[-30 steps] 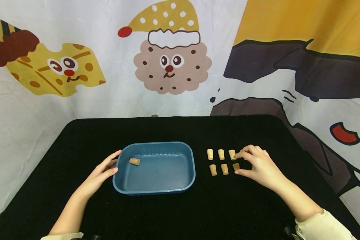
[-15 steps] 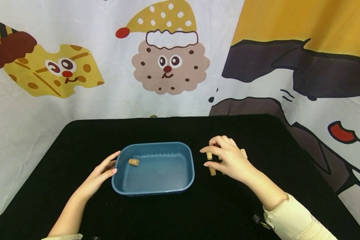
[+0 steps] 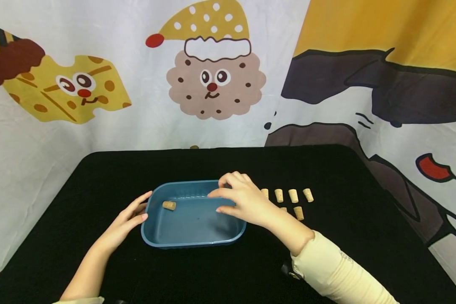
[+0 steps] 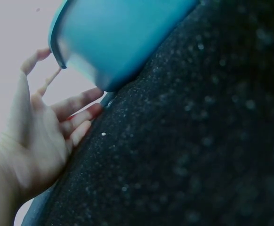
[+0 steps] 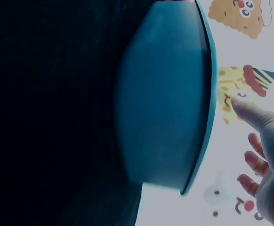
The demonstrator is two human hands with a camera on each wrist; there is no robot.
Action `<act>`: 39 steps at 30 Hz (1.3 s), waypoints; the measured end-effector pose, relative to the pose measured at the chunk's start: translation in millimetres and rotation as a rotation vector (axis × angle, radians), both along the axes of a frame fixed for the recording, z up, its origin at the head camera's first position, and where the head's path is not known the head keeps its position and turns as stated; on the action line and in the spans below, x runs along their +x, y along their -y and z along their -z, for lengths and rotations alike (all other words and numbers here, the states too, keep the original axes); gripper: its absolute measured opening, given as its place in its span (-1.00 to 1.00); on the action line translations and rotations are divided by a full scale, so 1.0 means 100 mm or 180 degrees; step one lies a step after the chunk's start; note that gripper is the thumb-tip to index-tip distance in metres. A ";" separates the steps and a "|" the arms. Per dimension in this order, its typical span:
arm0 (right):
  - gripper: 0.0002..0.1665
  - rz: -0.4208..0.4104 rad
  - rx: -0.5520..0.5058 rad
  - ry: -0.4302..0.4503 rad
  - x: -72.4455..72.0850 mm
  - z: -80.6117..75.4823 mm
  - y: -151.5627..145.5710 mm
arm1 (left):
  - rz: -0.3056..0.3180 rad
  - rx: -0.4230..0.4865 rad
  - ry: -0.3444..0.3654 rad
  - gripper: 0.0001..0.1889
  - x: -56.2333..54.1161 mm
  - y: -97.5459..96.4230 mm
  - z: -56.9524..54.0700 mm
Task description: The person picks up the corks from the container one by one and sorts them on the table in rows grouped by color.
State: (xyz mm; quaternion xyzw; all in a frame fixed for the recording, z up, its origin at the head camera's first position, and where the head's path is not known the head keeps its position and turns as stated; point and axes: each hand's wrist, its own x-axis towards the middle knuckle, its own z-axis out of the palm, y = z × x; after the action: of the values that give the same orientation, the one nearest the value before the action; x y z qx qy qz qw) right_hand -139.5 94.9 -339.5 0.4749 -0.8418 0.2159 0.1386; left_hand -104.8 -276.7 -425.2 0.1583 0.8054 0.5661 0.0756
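A blue plastic bin (image 3: 194, 244) stands on the black table, with one cork (image 3: 169, 205) lying in its left part. My left hand (image 3: 127, 217) rests its fingertips against the bin's left side, fingers spread; the left wrist view shows that hand (image 4: 38, 141) beside the blue wall. Over the bin's right end hovers my right hand (image 3: 243, 200), thumb and index finger apart, nothing visible between them. In the right wrist view, this hand (image 5: 269, 150) is above the rim of the bin (image 5: 210, 94).
Right of the bin, tapered corks lie in two rows. The far row ends at a cork (image 3: 308, 195), the near row at another cork (image 3: 298, 213). My right hand and forearm partly hide the left ones. A printed curtain (image 3: 137, 131) hangs behind the table.
My right hand has moved left from the rows of corks to over the bin, uncovering the far row's rightmost cork. The left hand stays at the bin's side.
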 end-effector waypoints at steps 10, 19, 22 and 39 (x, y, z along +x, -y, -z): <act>-0.60 -0.0181 0.0219 0.0015 -0.15 0.08 0.50 | -0.0020 -0.0020 -0.0026 -0.37 0.00 0.00 0.01; -0.58 -0.0175 0.0609 0.0133 -0.32 0.14 0.84 | -0.0003 -0.0004 -0.0035 -0.37 0.01 -0.01 0.00; -0.58 -0.0125 0.0753 0.0115 -0.37 0.17 0.94 | -0.0011 -0.0015 -0.0015 -0.37 0.01 -0.01 -0.01; -0.61 -0.0069 0.1238 -0.0225 -0.57 0.34 1.27 | 0.0065 0.0020 -0.0075 -0.40 -0.01 0.01 0.01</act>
State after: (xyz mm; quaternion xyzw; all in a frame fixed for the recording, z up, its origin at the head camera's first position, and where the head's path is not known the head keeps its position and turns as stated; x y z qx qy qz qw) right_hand -196.0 -31.8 -373.5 0.5091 -0.8571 0.0338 0.0713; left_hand -105.5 -277.9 -426.0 0.1734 0.8028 0.5660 0.0714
